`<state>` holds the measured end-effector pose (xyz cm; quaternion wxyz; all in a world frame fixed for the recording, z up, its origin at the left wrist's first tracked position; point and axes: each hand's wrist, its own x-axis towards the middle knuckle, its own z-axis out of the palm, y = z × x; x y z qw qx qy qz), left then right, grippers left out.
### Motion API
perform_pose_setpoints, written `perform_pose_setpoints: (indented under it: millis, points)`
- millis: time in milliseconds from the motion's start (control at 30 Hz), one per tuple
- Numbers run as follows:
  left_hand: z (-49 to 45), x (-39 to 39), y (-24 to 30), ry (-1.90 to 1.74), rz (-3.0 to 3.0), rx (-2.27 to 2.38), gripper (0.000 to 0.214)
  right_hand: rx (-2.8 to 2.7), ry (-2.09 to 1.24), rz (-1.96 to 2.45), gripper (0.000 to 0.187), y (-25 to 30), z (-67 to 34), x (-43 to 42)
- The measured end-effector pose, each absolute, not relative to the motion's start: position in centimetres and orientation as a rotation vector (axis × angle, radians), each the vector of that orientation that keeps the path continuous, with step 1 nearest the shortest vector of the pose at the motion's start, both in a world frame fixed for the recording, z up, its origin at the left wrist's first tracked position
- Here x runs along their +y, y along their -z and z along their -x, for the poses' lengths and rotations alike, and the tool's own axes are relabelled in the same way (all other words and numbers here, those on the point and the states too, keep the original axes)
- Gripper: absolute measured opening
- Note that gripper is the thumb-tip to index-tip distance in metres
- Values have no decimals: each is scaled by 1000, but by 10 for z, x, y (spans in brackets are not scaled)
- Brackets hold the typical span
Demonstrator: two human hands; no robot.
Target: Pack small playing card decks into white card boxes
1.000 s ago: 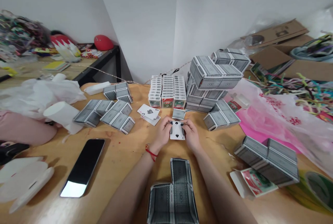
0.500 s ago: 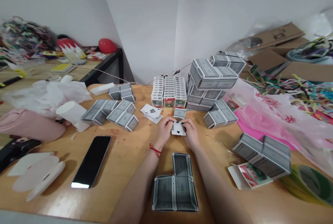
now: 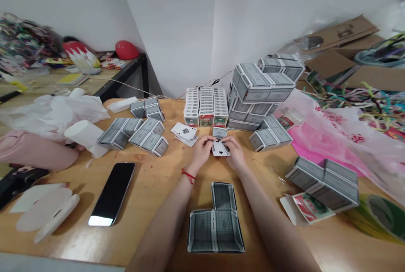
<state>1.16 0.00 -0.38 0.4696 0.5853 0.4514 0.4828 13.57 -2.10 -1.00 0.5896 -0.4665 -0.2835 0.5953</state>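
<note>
Between my two hands is a playing card (image 3: 220, 149), its white face with black spade marks turned up. My left hand (image 3: 202, 150), with a red string on its wrist, pinches the card's left side. The fingers of my right hand (image 3: 234, 150) close on its far and right edges. Just beyond my fingertips lies a small pile of grey-backed cards (image 3: 219, 132). Left of my hands, loose cards (image 3: 184, 131) rest face up on the table. An L-shaped block of folded cards (image 3: 217, 225) stands between my forearms.
Card boxes (image 3: 206, 107) stand in rows at the back. Stacked card blocks (image 3: 261, 90) rise beside them; more blocks (image 3: 148, 137) sit left. A phone (image 3: 112, 194) lies front left. At right are an opened card box (image 3: 311, 208), green-yellow tape (image 3: 376, 217) and pink plastic (image 3: 319, 137).
The card between my hands has turned slightly, and my right fingers have shifted around its edge. The whole view has moved a little.
</note>
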Motion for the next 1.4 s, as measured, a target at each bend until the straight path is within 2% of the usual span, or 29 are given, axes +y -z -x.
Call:
perform_pose_setpoints:
  millis: [367,633,733,933,1067,1400]
  points:
    - [7,4,-2,-1116,-1621,1041,16,-603,-1634,995,16,2,-135,-24]
    - [9,3,-8,-1105,-1643,886,18,-612,-1980,847,22,2,-147,-28]
    - [9,4,-9,-1062,-1554,898,16,-617,-1927,852,23,4,-146,-28]
    - [3,6,-7,-1061,-1349,1050,21,-699,-1563,930,24,6,-136,-24]
    - [-7,2,0,-1105,-1367,1126,24,-767,-1443,1005,26,9,-130,-24]
    - [-21,-9,1,-1302,-1333,1341,19,-809,-1442,1084,25,6,-128,-26]
